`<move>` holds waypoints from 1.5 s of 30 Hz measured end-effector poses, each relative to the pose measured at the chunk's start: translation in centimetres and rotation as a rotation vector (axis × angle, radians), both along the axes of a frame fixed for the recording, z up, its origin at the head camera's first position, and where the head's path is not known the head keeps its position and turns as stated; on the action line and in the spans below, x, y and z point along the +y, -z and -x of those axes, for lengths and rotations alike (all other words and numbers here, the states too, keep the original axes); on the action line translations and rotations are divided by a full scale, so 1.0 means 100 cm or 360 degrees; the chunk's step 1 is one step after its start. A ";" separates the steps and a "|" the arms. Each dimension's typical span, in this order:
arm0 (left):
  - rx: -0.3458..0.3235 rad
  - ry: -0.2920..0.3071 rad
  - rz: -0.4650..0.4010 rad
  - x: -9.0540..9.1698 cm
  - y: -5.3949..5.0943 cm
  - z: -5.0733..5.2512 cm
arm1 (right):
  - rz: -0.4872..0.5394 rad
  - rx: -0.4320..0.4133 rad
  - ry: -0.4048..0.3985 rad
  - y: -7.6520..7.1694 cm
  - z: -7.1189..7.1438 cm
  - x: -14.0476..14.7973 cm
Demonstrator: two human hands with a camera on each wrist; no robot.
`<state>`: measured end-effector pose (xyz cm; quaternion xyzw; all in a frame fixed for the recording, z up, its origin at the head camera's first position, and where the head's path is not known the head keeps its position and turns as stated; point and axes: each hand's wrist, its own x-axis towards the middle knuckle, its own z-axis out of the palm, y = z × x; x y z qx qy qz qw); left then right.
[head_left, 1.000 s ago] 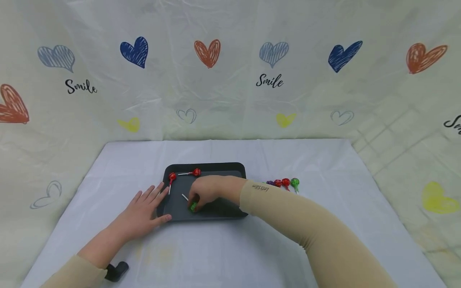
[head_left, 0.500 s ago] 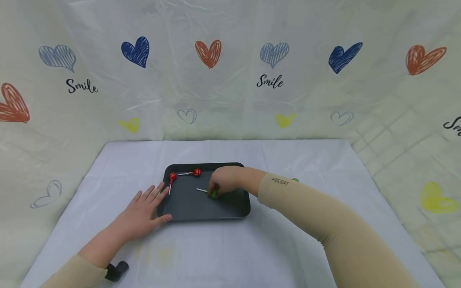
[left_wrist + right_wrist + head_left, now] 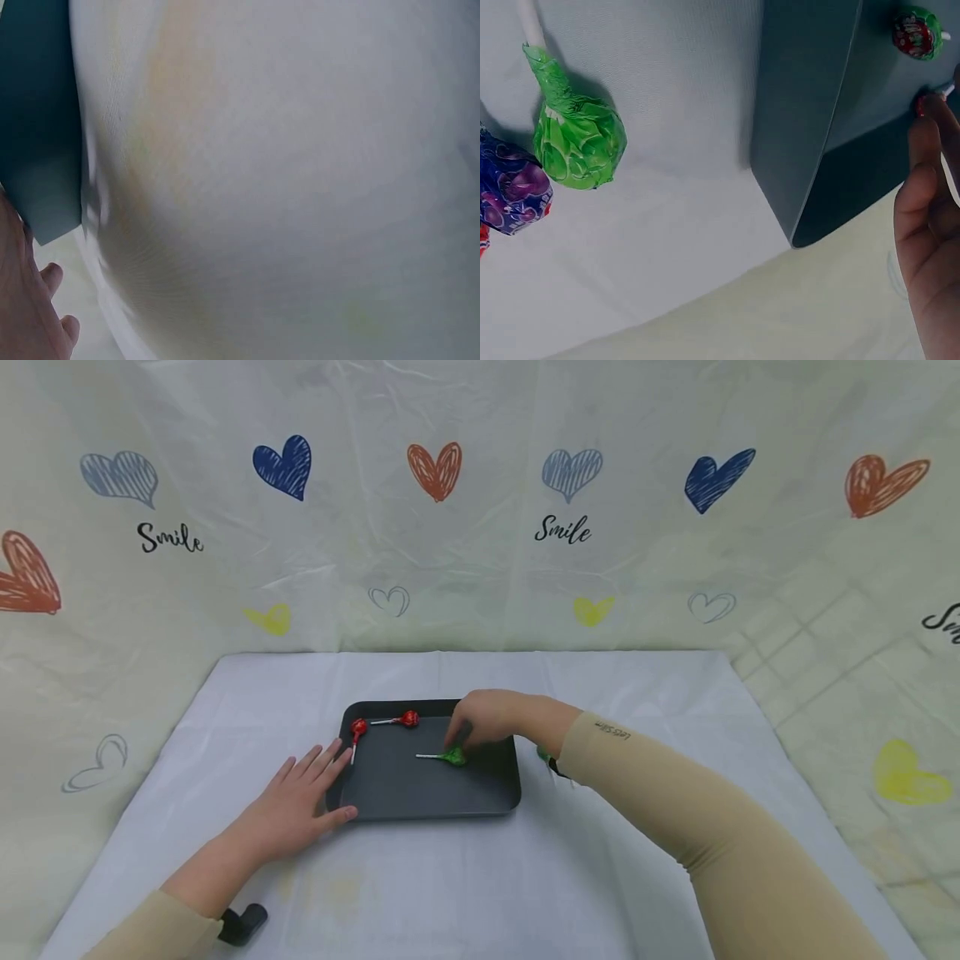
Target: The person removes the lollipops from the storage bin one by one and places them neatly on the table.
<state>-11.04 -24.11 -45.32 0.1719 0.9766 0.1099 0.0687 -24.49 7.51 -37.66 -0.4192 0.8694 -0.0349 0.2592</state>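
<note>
Right hand [image 3: 483, 720]: fingers bent and pointing down over the tray's right half; pinching nothing that shows. The right wrist view cuts off some fingertips.

Green lollipop [image 3: 453, 757]: on the tray floor, right of centre, head just below the fingertips, stick pointing left. Seen from the right wrist, apart from the visible fingers.

Handling, as judged: spread finger and thumb fully before lifting, and rise straight up, since a round head may roll if brushed.

Left hand [image 3: 296, 810]: fingers straight and spread, laid at the tray's left edge, thumb by the front corner; grips nothing. Light, steady pressure there should keep the tray from sliding.

Dark tray [image 3: 420, 793]: low-walled, rounded corners. Two more pieces inside: first red lollipop [image 3: 359, 727], by the left wall, stick toward the person; second red lollipop [image 3: 409, 718], along the back wall, stick left.

Room: tray floor in front of the green piece, up to the front rim. Tightest edge: the right wall, which the right forearm crosses.

Outside, right: another green lollipop [image 3: 581, 146] and a purple lollipop [image 3: 514, 184], touching, on white cloth [image 3: 465, 893]. Right sleeve [image 3: 645, 785] passes above them; a high path seems safest.
</note>
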 end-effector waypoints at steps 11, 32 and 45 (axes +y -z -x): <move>-0.0003 0.0002 0.0021 0.000 -0.002 0.000 | 0.0011 -0.0004 0.0095 0.011 0.001 0.003; 0.0000 -0.0001 0.0006 -0.001 0.000 0.000 | -0.0084 0.0142 0.0073 0.020 -0.009 -0.008; 0.0005 -0.0002 0.0009 0.000 0.001 0.000 | -0.0043 0.0099 -0.0057 0.022 -0.009 -0.006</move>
